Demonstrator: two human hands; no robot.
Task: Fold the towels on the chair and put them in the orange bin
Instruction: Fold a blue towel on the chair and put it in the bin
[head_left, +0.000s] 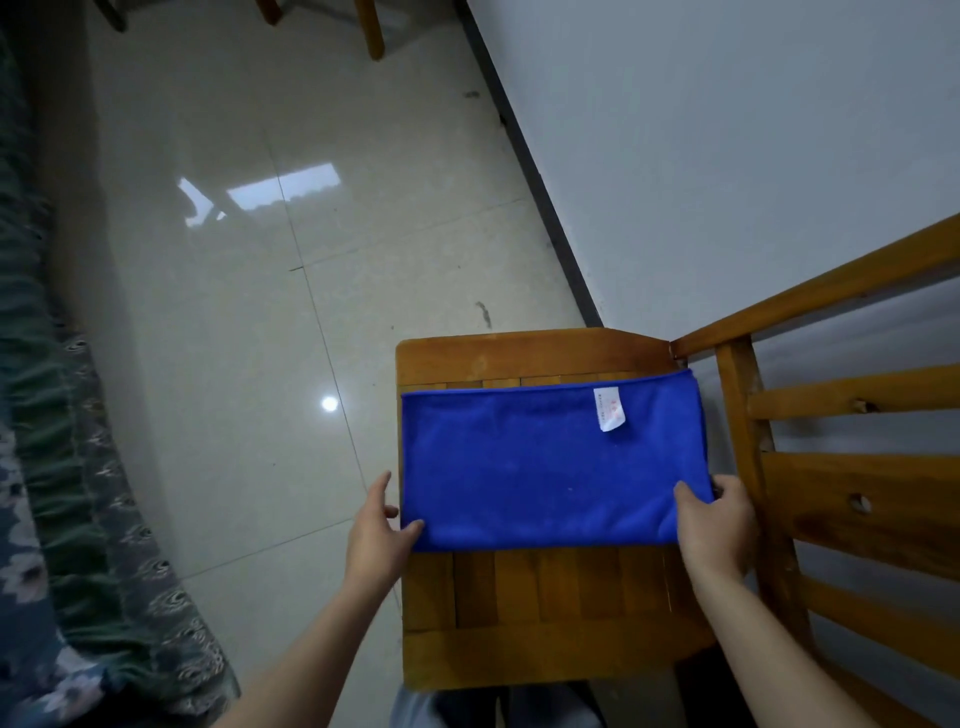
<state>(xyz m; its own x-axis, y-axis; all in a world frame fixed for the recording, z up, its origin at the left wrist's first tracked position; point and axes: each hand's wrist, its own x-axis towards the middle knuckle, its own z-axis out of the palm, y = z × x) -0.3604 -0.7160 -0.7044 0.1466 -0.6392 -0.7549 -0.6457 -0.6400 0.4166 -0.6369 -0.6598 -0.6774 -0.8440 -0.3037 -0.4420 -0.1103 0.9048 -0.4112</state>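
Note:
A blue towel (545, 462) lies folded flat as a wide rectangle on the slatted seat of a wooden chair (519, 597). A white label sits near its far right edge. My left hand (379, 525) pinches the towel's near left corner, thumb on top. My right hand (714, 519) grips the near right corner, thumb on the cloth and fingers tucked under the edge. No orange bin is in view.
The chair's backrest (857, 467) rises on the right, against a white wall (727, 156). Glossy tiled floor (260, 312) spreads to the left. A patterned green cover (62, 519) runs along the left edge. Legs of other wooden furniture (374, 31) show at the top.

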